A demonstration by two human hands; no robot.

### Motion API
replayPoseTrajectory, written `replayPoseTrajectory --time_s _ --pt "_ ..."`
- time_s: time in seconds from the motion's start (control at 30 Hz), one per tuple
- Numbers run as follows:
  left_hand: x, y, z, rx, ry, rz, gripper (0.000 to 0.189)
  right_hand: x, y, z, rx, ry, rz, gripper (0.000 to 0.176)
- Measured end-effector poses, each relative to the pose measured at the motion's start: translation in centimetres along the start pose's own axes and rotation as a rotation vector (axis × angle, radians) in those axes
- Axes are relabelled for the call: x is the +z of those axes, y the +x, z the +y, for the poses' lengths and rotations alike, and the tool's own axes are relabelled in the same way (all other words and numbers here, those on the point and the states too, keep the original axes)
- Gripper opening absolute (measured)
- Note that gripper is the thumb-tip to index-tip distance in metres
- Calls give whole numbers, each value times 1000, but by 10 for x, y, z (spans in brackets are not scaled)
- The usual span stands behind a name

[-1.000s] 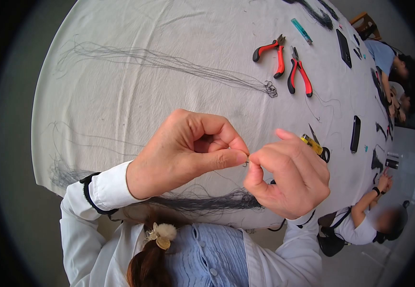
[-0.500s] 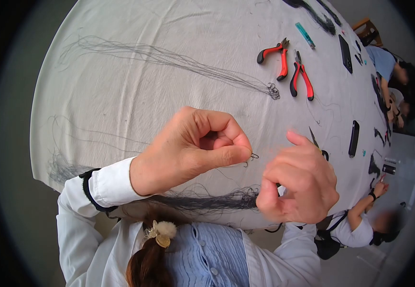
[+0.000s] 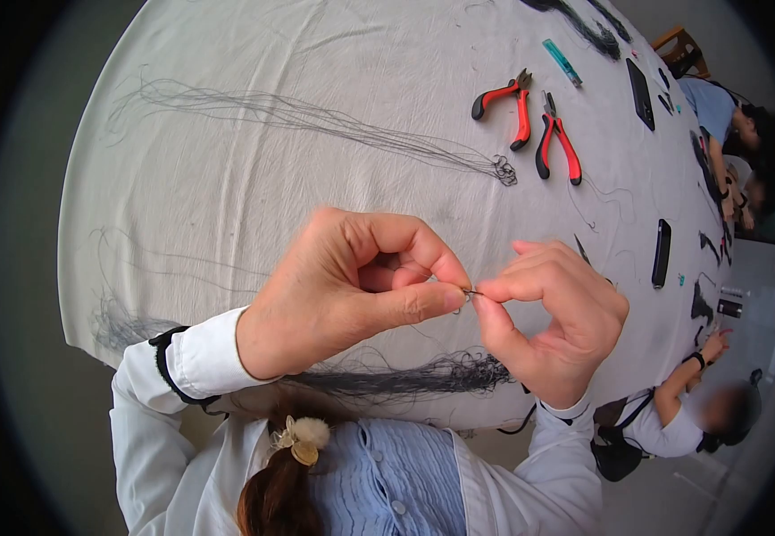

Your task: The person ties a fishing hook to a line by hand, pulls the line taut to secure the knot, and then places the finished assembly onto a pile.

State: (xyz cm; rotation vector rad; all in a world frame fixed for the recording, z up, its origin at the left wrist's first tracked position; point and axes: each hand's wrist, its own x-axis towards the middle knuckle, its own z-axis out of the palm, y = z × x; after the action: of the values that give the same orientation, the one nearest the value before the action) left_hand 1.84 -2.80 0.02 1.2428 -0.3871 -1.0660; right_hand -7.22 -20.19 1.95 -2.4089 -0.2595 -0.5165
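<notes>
My left hand (image 3: 352, 290) is closed in a pinch on a thin dark strand (image 3: 471, 292) with a small curled, hook-like end. Thumb and forefinger of my right hand (image 3: 559, 317) pinch the same strand from the other side, fingertips close to the left ones. Most of the held piece is hidden by the fingers. Below both hands lies a thick bundle of dark strands (image 3: 405, 376), partly covered by my left forearm. Farther up the cloth a looser bundle of long strands (image 3: 343, 129) ends in a cluster of small dark loops (image 3: 504, 170).
On the white cloth (image 3: 334, 192) lie two red-handled pliers (image 3: 519, 116) (image 3: 557, 143), a teal lighter (image 3: 562, 62), dark phones (image 3: 641, 94) (image 3: 662, 254) and scissors (image 3: 582, 250) partly behind my right hand. More dark bundles (image 3: 575, 25) and other people (image 3: 673, 415) are at the right.
My right hand has moved left and up to meet the left hand, and its thumb and forefinger have closed on the strand. The left hand keeps its pinch.
</notes>
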Motion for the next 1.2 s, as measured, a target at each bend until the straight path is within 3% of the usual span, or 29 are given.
replayPoseTrajectory --time_s 0.23,0.47,0.53,0.67,1.2 --pt "2 -4 7 -118 0 -15 14 7 -5 -6 -105 -140 137 19" --pt "4 -4 -2 -98 -15 26 10 13 -7 -7 -199 -236 172 18" --pt "5 -2 -9 44 2 35 5 12 -8 -6 -169 -206 154 18" --pt "4 -3 2 -82 2 37 9 10 -9 -8 -71 -99 97 16" --pt "-8 1 7 108 203 -35 11 -2 -2 -11 99 100 -57 11"
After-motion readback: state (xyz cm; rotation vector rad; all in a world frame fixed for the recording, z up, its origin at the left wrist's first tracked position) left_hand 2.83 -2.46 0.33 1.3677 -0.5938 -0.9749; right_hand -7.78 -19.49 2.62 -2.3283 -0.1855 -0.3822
